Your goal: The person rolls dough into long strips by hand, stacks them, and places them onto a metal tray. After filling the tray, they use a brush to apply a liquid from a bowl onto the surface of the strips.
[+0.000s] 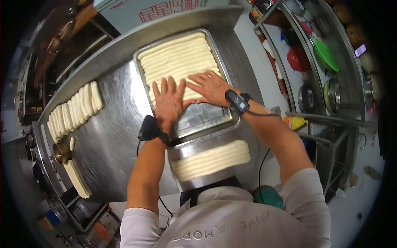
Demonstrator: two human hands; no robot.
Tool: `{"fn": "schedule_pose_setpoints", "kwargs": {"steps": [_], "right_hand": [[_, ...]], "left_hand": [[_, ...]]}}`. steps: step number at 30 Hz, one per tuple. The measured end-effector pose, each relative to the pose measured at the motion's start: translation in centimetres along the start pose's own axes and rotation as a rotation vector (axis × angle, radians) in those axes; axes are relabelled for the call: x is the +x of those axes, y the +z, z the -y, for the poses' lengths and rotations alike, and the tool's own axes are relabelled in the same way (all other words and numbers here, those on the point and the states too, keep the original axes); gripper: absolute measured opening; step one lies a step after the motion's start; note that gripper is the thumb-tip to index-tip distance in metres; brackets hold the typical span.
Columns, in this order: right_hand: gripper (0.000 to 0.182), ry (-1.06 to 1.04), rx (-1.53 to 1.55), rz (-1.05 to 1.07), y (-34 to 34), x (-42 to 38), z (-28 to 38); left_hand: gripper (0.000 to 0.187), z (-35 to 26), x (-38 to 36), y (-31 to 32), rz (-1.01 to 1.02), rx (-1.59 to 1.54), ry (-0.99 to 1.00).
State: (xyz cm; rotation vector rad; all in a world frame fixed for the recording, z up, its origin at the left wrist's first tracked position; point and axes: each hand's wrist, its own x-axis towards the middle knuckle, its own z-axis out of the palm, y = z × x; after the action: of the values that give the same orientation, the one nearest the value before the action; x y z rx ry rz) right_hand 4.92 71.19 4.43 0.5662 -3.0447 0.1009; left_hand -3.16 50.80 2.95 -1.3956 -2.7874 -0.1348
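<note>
Dough strips (178, 56) lie crosswise in the tray (206, 118) (fingers spread flat), under left hand (168, 101) and right hand (209, 87).

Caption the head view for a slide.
Both hands, left hand and right hand, press flat on dough strips in a metal tray.

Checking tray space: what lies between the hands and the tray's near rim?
Head view: bare metal tray floor lies between the hands and near rim; no dough there.

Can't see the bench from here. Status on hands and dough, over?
Left hand and right hand flat, open, on dough strips in metal tray. More strips at near edge. Nothing in the way.
</note>
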Motion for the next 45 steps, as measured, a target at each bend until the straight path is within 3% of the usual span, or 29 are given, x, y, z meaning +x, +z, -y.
{"fn": "schedule_pose_setpoints", "kwargs": {"steps": [2, 10, 15, 20, 22, 23, 25, 27, 29, 32, 35, 36, 38, 42, 45], "right_hand": [[0.085, -0.025, 0.087, 0.109, -0.5, -0.7, -0.5], [0.083, -0.122, 0.027, 0.057, 0.2, -0.6, -2.0], [0.079, -0.094, -0.026, 0.214, -1.0, -1.1, -2.1], [0.083, -0.085, -0.023, 0.09, 0.4, -1.7, -1.4], [0.077, 0.111, 0.102, -0.012, -1.7, -3.5, 1.4], [0.06, 0.161, 0.192, -0.258, -2.9, -5.4, 2.9], [0.043, 0.429, 0.315, -0.412, -5.2, -10.5, 6.2], [0.032, 0.707, 0.342, -0.491, -4.3, -16.3, 9.1], [0.03, 1.052, 0.538, -0.233, -2.5, -20.9, 12.2], [0.031, 1.153, 0.556, -0.2, -0.4, -22.1, 16.0], [0.034, 1.118, 0.476, -0.182, -0.8, -21.0, 17.0], [0.034, 1.113, 0.475, -0.198, -0.7, -20.9, 17.0], [0.036, 1.245, 0.645, -0.179, -0.3, -21.1, 16.8], [0.038, 1.238, 0.656, -0.261, 1.2, -22.2, 18.7], [0.042, 1.096, 0.381, -0.312, 0.5, -22.0, 20.0]], "left_hand": [[0.083, 0.1, -0.2, 0.5, -0.026, 0.002, 0.011], [0.081, -0.4, -0.3, 0.3, -0.047, 0.016, -0.009], [0.082, -0.2, -0.6, 1.0, -0.078, -0.01, 0.001], [0.08, 0.0, -1.3, -0.5, -0.079, -0.109, -0.005], [0.072, 0.4, -3.6, -2.5, -0.175, -0.374, 0.04], [0.061, 0.1, -6.3, -4.1, -0.25, -0.439, 0.008], [0.033, -0.1, -13.1, -5.9, -0.362, -0.425, -0.076], [0.025, -0.8, -21.4, -4.6, -0.293, -0.504, -0.278], [0.034, -3.6, -26.5, -4.0, -0.04, -0.844, -0.753], [0.043, -5.4, -29.1, 0.0, -0.006, -0.887, -0.855], [0.045, -6.7, -27.9, 1.7, -0.012, -0.929, -0.915], [0.045, -7.3, -26.9, 0.7, -0.026, -0.925, -0.907], [0.037, -8.5, -25.2, -2.1, 0.016, -1.035, -1.087], [0.029, -8.7, -26.2, 0.2, -0.046, -1.004, -1.032], [0.026, -9.2, -26.8, 1.2, -0.23, -0.849, -0.858]]}}
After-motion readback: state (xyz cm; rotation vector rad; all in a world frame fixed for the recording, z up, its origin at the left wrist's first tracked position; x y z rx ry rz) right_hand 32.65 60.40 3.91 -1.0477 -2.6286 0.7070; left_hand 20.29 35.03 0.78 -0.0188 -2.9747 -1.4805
